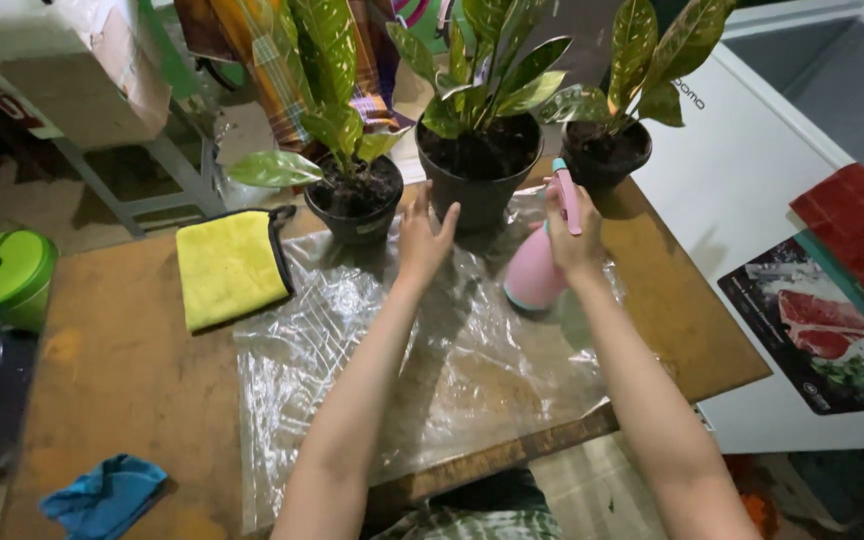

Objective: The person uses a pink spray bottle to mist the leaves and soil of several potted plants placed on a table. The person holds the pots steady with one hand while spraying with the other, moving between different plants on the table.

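My right hand (574, 243) has its grip clenched around the neck of a pink spray bottle (537, 270), just right of the frame's centre. The bottle's body rests low against the clear plastic sheet (432, 380), and its pink trigger head with a teal tip (564, 192) rises above my knuckles, pointing up toward the plants. My left hand (422, 240) sits just left of it with a released grip, fingers spread, the fingertips at the side of the middle black pot (479, 190); I cannot tell whether they actually touch it.

That middle pot holds dark soil and a plant with green-yellow mottled leaves (482, 70). A smaller black pot (356, 205) with the same kind of plant stands just to its left, and a third black pot (607, 155) stands to its right, near the surface's far edge. The plastic sheet spreads under my forearms down to the near edge of the brown wooden surface (122, 360).

A folded yellow cloth (230, 265) with a dark trim lies left of the sheet, and a crumpled blue cloth (104, 495) lies at the lower left. A green lidded container (0, 275) sits at the far left edge. On the right stands a white chest appliance (742, 190).
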